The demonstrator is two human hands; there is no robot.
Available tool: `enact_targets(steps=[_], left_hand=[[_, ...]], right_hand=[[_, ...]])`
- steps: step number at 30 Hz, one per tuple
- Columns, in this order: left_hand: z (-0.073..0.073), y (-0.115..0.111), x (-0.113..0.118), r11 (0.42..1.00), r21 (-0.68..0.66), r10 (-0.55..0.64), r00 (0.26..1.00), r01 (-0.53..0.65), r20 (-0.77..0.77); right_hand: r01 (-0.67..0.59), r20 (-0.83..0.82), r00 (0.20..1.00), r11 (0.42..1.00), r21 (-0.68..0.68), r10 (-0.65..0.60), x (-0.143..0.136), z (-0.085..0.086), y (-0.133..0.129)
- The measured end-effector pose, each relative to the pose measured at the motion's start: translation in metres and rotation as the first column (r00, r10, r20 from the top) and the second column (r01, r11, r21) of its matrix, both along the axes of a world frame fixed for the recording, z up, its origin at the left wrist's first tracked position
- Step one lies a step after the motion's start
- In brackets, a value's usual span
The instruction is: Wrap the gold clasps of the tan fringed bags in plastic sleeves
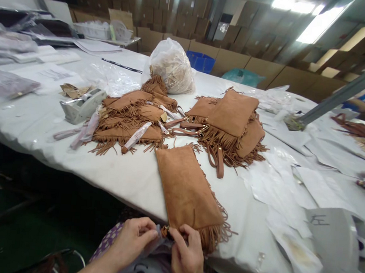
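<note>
A brown suede pouch [187, 184] with a fringed edge lies at the table's front edge, its near corner toward me. At that corner sits a brown wrist strap [164, 231] with a small gold-coloured clasp. My left hand [135, 238] is closed, thumb and fingers pinching thin translucent wrapping [153, 243] that surrounds the strap below the clasp. My right hand [188, 254] is bent in a pinch at the strap's upper end, touching the pouch corner. Most of the strap is hidden by the wrapping and fingers.
Fringed pouches with wrapped straps [132, 118] are heaped at left centre, and more pouches [233, 116] are stacked at right. Tape dispensers [83, 105] [341, 253] stand on both sides. Behind is a plastic bag of paper [172, 66]; a metal post [339, 96] rises at right.
</note>
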State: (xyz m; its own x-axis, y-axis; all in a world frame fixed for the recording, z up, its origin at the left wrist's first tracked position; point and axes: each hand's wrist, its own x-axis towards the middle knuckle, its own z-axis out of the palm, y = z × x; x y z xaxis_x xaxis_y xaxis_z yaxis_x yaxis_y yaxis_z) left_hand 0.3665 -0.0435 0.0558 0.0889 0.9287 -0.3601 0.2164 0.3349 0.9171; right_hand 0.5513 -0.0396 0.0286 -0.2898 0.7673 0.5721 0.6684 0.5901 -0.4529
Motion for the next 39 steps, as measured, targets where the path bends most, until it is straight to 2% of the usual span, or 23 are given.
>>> enact_targets(steps=[5, 7, 10, 12, 14, 17, 22, 25, 31, 35, 39], left_hand=[[0.008, 0.002, 0.009, 0.988, 0.156, 0.036, 0.992, -0.017, -0.122], [0.007, 0.006, 0.009, 0.983, 0.18, 0.065, 0.991, -0.044, -0.114], [-0.003, 0.008, 0.008, 0.993, 0.048, 0.103, 0.991, -0.108, 0.085], [-0.011, 0.007, 0.006, 0.992, -0.078, 0.12, 0.961, -0.103, 0.251], [-0.015, 0.004, 0.005, 0.989, -0.123, 0.117, 0.94, -0.081, 0.32], [-0.012, 0.0, 0.005, 0.995, -0.093, 0.063, 0.955, -0.037, 0.291], [0.0, 0.002, 0.008, 1.0, -0.028, 0.014, 0.98, -0.008, 0.199], [0.0, 0.004, 0.01, 1.0, 0.027, -0.009, 0.992, 0.005, 0.127], [-0.002, 0.005, 0.01, 0.997, 0.074, 0.012, 1.0, -0.014, 0.018], [-0.002, 0.005, 0.003, 0.999, -0.009, -0.042, 0.999, 0.042, 0.013], [-0.004, 0.007, 0.002, 0.971, -0.124, -0.183, 0.97, 0.204, 0.157]], right_hand=[[0.0, -0.032, 0.999, 1.0, 0.006, 0.0, 0.001, 0.002, 0.002], [-0.008, -0.04, 0.999, 1.0, -0.008, 0.008, 0.001, 0.003, 0.002], [-0.018, -0.059, 0.998, 0.997, -0.076, 0.013, 0.001, 0.009, -0.002], [-0.005, -0.046, 0.999, 0.991, -0.13, -0.001, 0.0, 0.015, -0.005], [0.005, -0.001, 1.0, 0.988, -0.152, -0.005, -0.003, 0.021, -0.007], [-0.005, 0.039, 0.999, 0.987, -0.158, 0.011, -0.008, 0.025, -0.007], [-0.018, -0.09, 0.996, 0.98, -0.199, 0.0, -0.013, 0.021, -0.004], [-0.033, -0.129, 0.992, 0.971, -0.238, 0.002, -0.013, 0.018, -0.005], [-0.052, -0.054, 0.998, 0.951, -0.305, 0.037, -0.012, 0.013, -0.007], [-0.073, 0.008, 0.997, 0.954, -0.29, 0.079, -0.012, 0.01, -0.006], [-0.067, 0.055, 0.995, 0.961, -0.268, 0.085, -0.011, 0.009, -0.003]])
